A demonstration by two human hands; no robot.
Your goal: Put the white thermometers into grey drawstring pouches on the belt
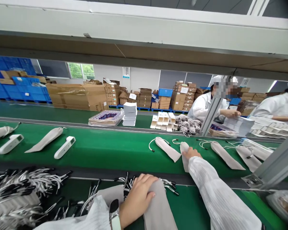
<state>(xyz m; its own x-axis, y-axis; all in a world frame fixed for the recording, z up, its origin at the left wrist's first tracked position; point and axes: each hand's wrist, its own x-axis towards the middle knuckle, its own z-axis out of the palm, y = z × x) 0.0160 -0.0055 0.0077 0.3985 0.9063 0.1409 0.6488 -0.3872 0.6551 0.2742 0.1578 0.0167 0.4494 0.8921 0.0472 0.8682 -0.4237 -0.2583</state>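
Observation:
My left hand (138, 198) lies over the top end of a light grey drawstring pouch (159, 207) on the near bench, fingers stretched and the thumb slightly apart. Another grey pouch (112, 195) sits partly beneath my left wrist. On the green belt, my right hand (192, 154) is closed on a grey drawstring pouch (184, 148); its fingertips are partly hidden. Just left of it lies a separate pouch (166, 148) with its cord loose. Further right on the belt rest more pouches (227, 155).
A white handheld device (64, 147) and another pouch (45, 139) are at the belt's left. Piled pouches with black-tipped cords (21, 195) fill the near left. A metal post (276, 163) stands at right. An overhead shelf (144, 28) spans above. Co-workers (206, 102) work across the line.

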